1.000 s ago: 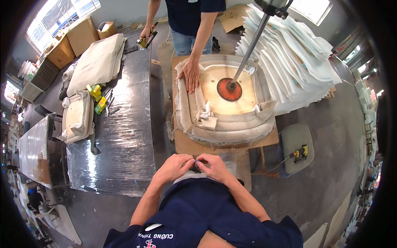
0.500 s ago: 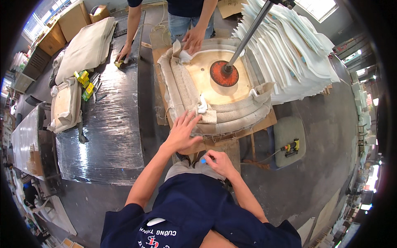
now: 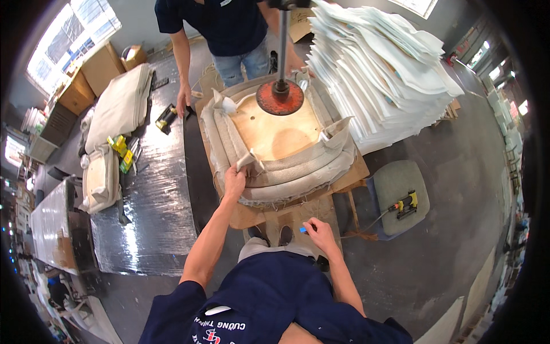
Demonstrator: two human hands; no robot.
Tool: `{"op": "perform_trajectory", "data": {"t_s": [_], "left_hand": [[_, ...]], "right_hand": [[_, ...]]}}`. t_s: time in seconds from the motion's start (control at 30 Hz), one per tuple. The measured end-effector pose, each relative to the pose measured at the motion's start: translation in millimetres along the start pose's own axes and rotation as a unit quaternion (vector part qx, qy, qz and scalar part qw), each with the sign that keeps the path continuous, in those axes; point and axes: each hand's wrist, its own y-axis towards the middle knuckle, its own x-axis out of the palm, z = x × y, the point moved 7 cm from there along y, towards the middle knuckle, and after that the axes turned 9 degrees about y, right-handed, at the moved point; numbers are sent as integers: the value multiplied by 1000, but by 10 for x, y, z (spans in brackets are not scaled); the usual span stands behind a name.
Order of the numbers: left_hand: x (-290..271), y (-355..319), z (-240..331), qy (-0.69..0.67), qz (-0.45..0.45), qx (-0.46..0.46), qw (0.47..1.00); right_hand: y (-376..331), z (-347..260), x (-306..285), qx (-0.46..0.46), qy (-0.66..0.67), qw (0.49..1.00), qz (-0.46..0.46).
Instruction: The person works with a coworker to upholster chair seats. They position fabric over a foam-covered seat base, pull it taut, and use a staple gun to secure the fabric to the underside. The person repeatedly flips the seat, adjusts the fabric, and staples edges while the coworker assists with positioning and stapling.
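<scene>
The worker's right hand (image 3: 321, 234) is low in front of the body, fingers closed on a small bright-blue object (image 3: 303, 230); I can't make out what it is. Farther forward, the left hand (image 3: 234, 183) pinches a loose beige fabric flap (image 3: 246, 159) at the near left corner of a broad, rounded-square grey-beige cushion (image 3: 292, 184) with a pale plywood panel (image 3: 266, 137) in its middle. The cushion lies on a tan wooden board (image 3: 246, 215). To the right, a yellow-and-black air tool (image 3: 404, 205) rests on a grey padded seat (image 3: 401, 176). To the left, a film-wrapped, shiny table (image 3: 157, 212) bears a smaller beige cushion (image 3: 99, 179). Over the plywood hangs a round red disc (image 3: 279, 98) on a steel rod (image 3: 282, 46), clear of the wood. Beyond stand a co-worker in navy (image 3: 229, 28), one hand (image 3: 183, 98) just beside a second yellow-and-black tool (image 3: 167, 118), and a tall stack of white sheets (image 3: 372, 80).
</scene>
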Motion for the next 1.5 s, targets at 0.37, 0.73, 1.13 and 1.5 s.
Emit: {"op": "perform_trajectory", "data": {"t_s": [0.37,0.73,1.13,1.5], "left_hand": [[-5,-61,400,-270,161,-15,949],[-1089,-1051,1727,-37,188,260,946],[-3617,-3091,1747,-221,518,149,813],[-5707,-3967,-674,106,634,-79,762]], "right_hand": [[7,25,-316,-37,6,998,-47],[893,-357,-1148,-235,-82,942,225],[1588,-2379,436,-272,187,914,-235],[1656,-2649,4710,-185,-7,928,-323]]}}
